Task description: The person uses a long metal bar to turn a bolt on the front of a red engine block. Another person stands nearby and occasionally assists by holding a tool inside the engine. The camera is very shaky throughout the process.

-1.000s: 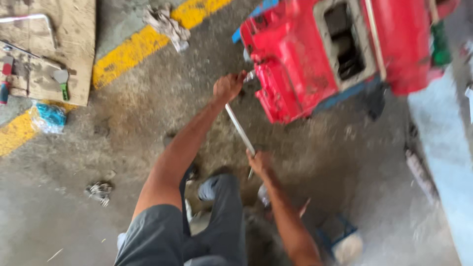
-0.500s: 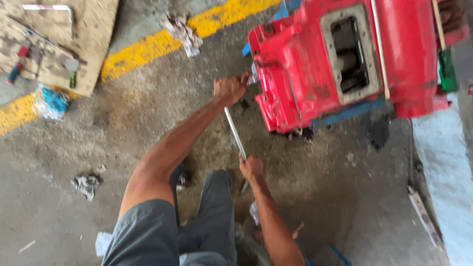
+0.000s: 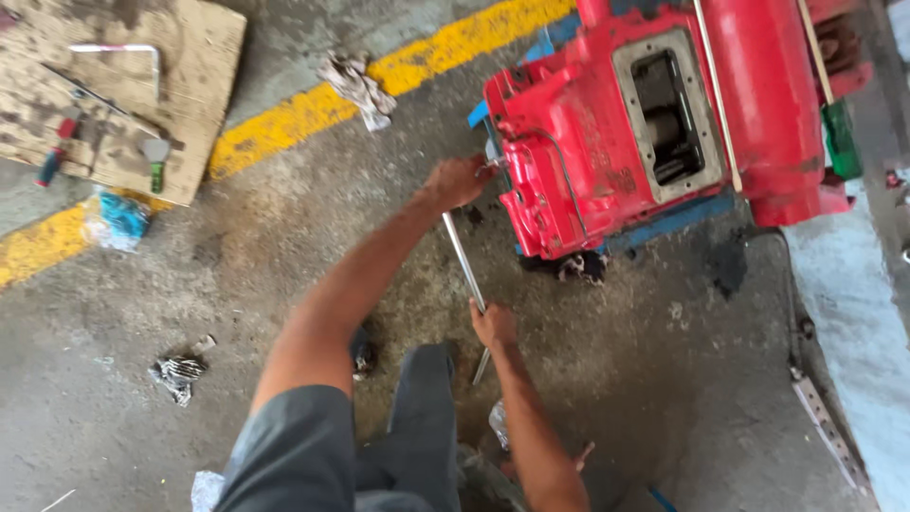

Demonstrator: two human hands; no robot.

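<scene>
Crumpled rags and a worn cardboard sheet are lying upper left. Left hand is gripping the long steel bar at the red cast-metal engine housing; right hand is clasping its lower end, centre frame.

View: single head camera, worn by the person | Facing: steeply down onto the concrete floor | Range: near, at arm's reach | Field: red machine housing at 1 o'clock, wooden board at 10 o'clock | Shared views: none, one view only
</scene>
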